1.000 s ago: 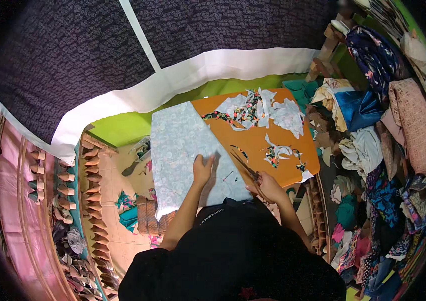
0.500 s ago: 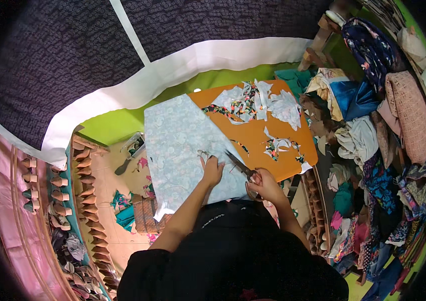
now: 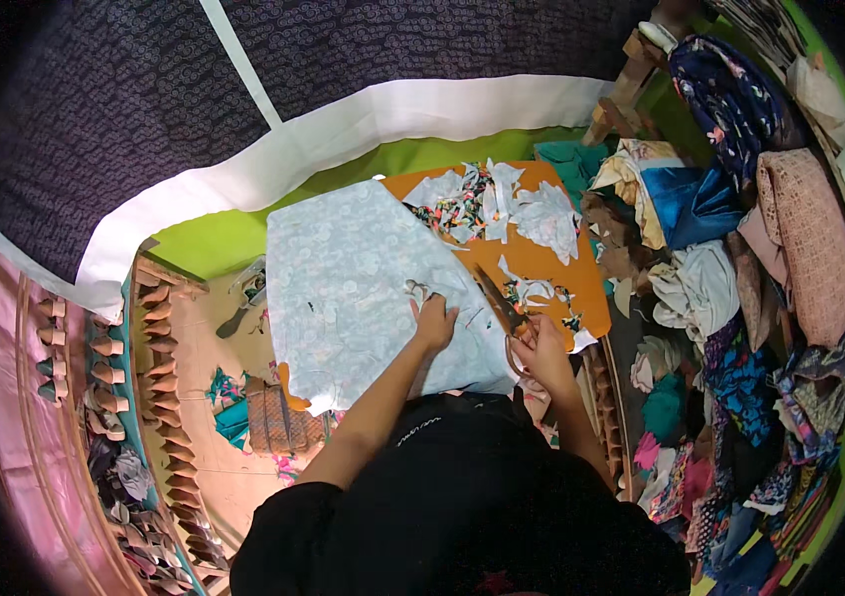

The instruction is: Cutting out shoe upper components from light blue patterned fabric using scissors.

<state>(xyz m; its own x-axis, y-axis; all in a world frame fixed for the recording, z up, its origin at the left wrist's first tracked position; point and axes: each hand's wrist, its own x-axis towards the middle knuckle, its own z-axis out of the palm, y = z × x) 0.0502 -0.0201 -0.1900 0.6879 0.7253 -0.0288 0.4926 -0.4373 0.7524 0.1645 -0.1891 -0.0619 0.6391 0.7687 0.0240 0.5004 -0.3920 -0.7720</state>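
Gripping the scissors [image 3: 504, 305] in my right hand [image 3: 544, 353], I've swung their blades off the pale fabric [image 3: 343, 268] covering the orange surface's [image 3: 589, 278] left side, leaving it clear beneath my left hand [image 3: 433, 326], whose pinch I can't tell.

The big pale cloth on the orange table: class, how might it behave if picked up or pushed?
The cloth is probably floppy: its near edge looks rumpled beside the black shirt. It is likely light for its size, looking thin and mostly flat on the orange table. Pushed, it might pucker, as no stiff frame shows.
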